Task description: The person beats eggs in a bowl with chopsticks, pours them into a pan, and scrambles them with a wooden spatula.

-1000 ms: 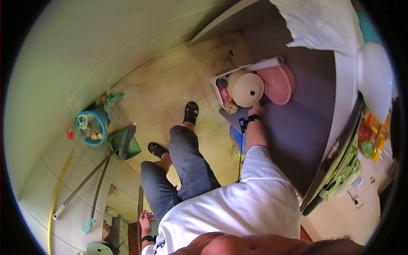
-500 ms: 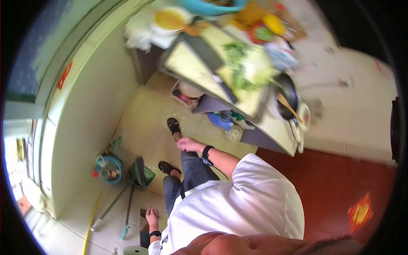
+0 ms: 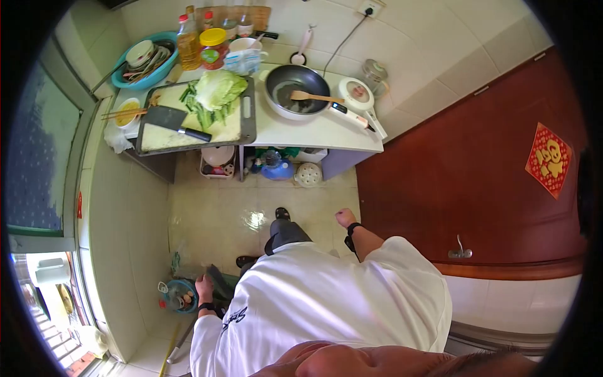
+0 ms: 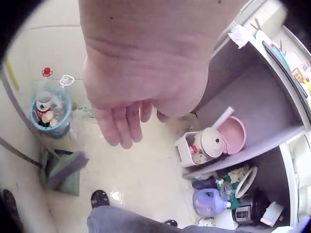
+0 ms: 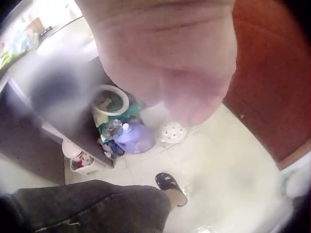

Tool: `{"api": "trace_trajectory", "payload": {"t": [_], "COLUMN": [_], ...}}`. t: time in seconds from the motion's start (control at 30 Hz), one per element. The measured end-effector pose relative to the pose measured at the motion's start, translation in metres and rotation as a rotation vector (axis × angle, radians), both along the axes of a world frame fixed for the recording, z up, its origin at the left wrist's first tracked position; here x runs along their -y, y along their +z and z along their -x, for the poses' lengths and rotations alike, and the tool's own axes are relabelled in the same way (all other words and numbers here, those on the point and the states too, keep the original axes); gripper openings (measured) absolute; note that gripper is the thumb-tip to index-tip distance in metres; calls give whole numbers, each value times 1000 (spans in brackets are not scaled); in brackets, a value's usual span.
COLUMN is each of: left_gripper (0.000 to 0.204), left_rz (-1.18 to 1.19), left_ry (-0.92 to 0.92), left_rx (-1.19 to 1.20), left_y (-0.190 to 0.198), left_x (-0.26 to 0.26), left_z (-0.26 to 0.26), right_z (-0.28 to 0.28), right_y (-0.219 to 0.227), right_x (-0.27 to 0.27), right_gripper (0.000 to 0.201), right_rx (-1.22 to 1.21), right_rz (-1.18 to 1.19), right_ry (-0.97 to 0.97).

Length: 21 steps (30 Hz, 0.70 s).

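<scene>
My left hand [image 3: 204,288] hangs low at my left side near the blue bucket [image 3: 182,295], holding nothing. In the left wrist view its fingers [image 4: 122,127] are relaxed and close together. My right hand [image 3: 345,217] hangs loosely over the floor between the counter and the red door, with nothing visible in it. Its fingertips are hidden behind the palm in the right wrist view. Ahead on the counter, a cleaver [image 3: 164,118] and a leafy cabbage [image 3: 220,91] lie on a cutting board [image 3: 229,129]. Beside them sits a wok [image 3: 282,81] with a wooden spatula [image 3: 314,97] in it.
A bowl of yellow liquid [image 3: 127,113] and a blue basin of dishes [image 3: 144,78] stand at the counter's left. Under it are a lidded pot [image 4: 211,141], a pink basin [image 4: 232,133] and a purple jug [image 5: 137,140]. A green dustpan [image 4: 68,172] stands near the bucket.
My right hand has drawn back from beside the lidded pot on the lower shelf to my right side. The head view has swung up to the countertop and red door.
</scene>
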<state>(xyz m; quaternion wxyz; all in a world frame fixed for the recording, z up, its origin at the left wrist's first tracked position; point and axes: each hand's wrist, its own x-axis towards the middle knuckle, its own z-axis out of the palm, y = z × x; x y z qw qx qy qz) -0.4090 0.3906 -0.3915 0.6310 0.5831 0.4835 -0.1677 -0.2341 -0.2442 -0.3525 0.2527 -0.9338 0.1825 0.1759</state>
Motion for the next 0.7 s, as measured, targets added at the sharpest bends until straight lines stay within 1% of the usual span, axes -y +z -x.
{"api": "trace_trajectory", "payload": {"t": [0.03, 0.07, 0.1, 0.17, 0.2, 0.23, 0.3, 0.33, 0.37, 0.4, 0.43, 0.47, 0.5, 0.53, 0.57, 0.6, 0.63, 0.67, 0.7], "left_gripper": [13, 17, 17, 28, 28, 30, 38, 38, 39, 40, 39, 37, 34, 31, 26, 23, 22, 23, 24], "left_rz": [-28, -287, -292, -194, -212, -296, -461, -478, -399, -321, -238, -157, -166, -173, -173, -195, -293, -329, -367], "left_ry": [-97, -297, -290, -478, -441, -467, -523, -485, -397, -309, -176, -41, 19, 72, 153, 228, 271, 284, 293], "left_rx": [27, 121, 118, 117, 108, 85, 25, 7, -18, -36, 32, 99, 89, 84, 229, 226, 403, 464, 528], "left_y": [1, -54, -53, -46, -43, -40, -32, -19, -5, 14, 11, 9, 29, 63, 63, 93, 168, 199, 219], "left_x": [8, 3, 13, 29, 37, 45, 60, 71, 80, 89, 92, 94, 103, 115, 115, 124, 152, 162, 168], "left_z": [-10, -8, -16, -40, -51, -58, -75, -87, -97, -113, -126, -135, -152, -184, -204, -234, -283, -308, -326], "right_z": [10, 21, 31, 36, 35, 35, 22, 7, -6, -22, -46, -67, -85, -109, -134, -161, -198, -217, -234], "right_y": [1, -7, -20, -4, -11, -17, -23, -11, -2, 1, -5, -9, -16, -24, -22, -12, 13, 50, 81], "right_x": [12, 21, 29, 28, 32, 38, 50, 52, 55, 61, 71, 82, 90, 97, 93, 89, 73, 46, 25], "right_gripper": [21, 20, 20, 19, 18, 18, 19, 13, 9, 6, 6, 9, 13, 16, 19, 22, 25, 27, 27], "right_rx": [-43, -18, 6, -154, -204, -260, -416, -464, -514, -536, -551, -546, -538, -478, -403, -319, -237, -153, -119], "right_rz": [-92, -145, -198, -324, -373, -420, -440, -479, -520, -474, -481, -487, -495, -498, -434, -362, -401, -438, -446], "right_ry": [-161, -229, -289, -326, -331, -334, -250, -274, -298, -242, -202, -30, 136, 396, 654, 908, 911, 883, 882]}}
